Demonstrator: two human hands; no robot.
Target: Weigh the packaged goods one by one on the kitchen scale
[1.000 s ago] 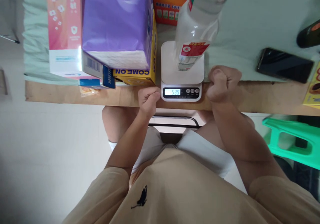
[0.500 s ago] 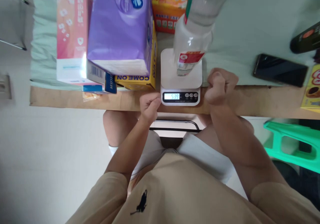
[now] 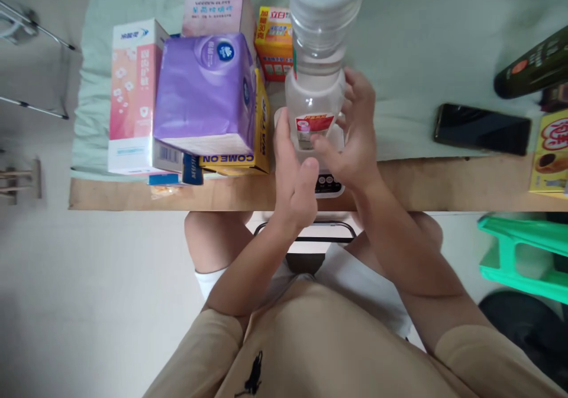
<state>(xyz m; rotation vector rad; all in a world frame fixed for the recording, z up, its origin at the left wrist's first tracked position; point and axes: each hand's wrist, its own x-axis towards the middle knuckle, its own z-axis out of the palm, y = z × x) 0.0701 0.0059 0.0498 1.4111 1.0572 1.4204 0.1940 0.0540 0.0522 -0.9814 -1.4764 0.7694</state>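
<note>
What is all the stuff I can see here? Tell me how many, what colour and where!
Bottle: one, clear with red label, standing on the scale.
Scale: one, white, at the table's near edge, mostly hidden.
Tissue pack: one, purple, on top of the yellow box.
Yellow box: one, under the tissue pack.
Pink box: one, pink and white, far left.
Orange box: one, behind the bottle.
Phone: one, black, lying flat to the right.
Stool: one, green, lower right.
Table: one, wooden edge, pale green cloth.
Left hand: on the bottle's left side.
Right hand: on the bottle's right side.
</note>
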